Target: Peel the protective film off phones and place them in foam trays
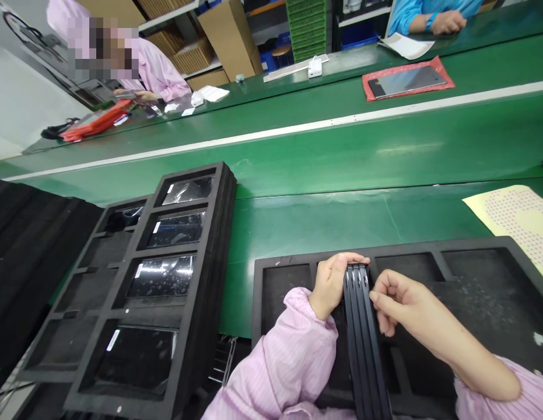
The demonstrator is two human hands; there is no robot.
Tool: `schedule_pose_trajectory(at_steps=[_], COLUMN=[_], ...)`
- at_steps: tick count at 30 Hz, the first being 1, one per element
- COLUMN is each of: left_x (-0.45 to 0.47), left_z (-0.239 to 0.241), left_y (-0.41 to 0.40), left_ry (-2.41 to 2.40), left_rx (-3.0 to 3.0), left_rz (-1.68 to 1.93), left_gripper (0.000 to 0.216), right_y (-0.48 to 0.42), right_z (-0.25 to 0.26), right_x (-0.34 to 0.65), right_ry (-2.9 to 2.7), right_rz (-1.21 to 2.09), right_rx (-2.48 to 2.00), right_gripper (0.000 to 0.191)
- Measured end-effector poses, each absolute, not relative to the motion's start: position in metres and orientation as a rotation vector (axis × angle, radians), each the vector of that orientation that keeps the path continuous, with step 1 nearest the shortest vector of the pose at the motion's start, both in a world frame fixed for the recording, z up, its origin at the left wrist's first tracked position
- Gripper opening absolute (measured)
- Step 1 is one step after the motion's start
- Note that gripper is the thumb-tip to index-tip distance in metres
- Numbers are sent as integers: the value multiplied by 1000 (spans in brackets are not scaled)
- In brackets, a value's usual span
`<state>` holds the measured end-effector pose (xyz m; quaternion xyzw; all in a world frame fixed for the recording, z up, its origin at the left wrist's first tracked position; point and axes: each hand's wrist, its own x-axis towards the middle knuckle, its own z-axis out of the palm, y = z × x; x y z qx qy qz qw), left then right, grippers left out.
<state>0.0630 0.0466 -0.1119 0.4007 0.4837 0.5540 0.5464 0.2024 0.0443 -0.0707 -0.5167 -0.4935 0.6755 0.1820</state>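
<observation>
A stack of thin dark tablets (362, 338) stands on edge, narrow sides up, over a black foam tray (433, 256). Round the far end of the stack my left hand (335, 283) is wrapped, its fingers along the top edge and its thumb by the near side. My right hand (396, 300) is close to the stack's right side, fingers curled and thumb against the index finger. Whatever may be between those fingertips is too small to make out. Small slots and holes show along the tablets' edges.
On the left, stacked foam trays (205, 245) hold several tablets (164, 277) in compartments. A yellow sticker sheet (516, 219) lies at right. Across the green conveyor (297, 146), a tablet rests on a red bubble-wrap pouch (446, 79). Two people work along the far bench.
</observation>
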Motion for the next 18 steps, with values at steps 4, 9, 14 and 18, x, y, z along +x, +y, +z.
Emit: schedule_pose_trajectory(at_steps=[4, 9, 14, 18], left_x=[63, 64, 65, 67], left_z=[-113, -114, -115, -118], left_y=[47, 47, 48, 48], left_ry=[1148, 1132, 1114, 1096], left_rx=[949, 944, 931, 932], left_rz=[1317, 1327, 1343, 1361], left_gripper=[49, 48, 46, 44], right_y=[51, 62, 59, 48], right_z=[-69, -73, -74, -71], right_x=[199, 194, 194, 198], right_ry=[-1414, -1391, -1376, -1418], right_rz=[1809, 1685, 1639, 1660], right_rx=[-1475, -1489, -1490, -1481], right_gripper=[28, 32, 37, 31])
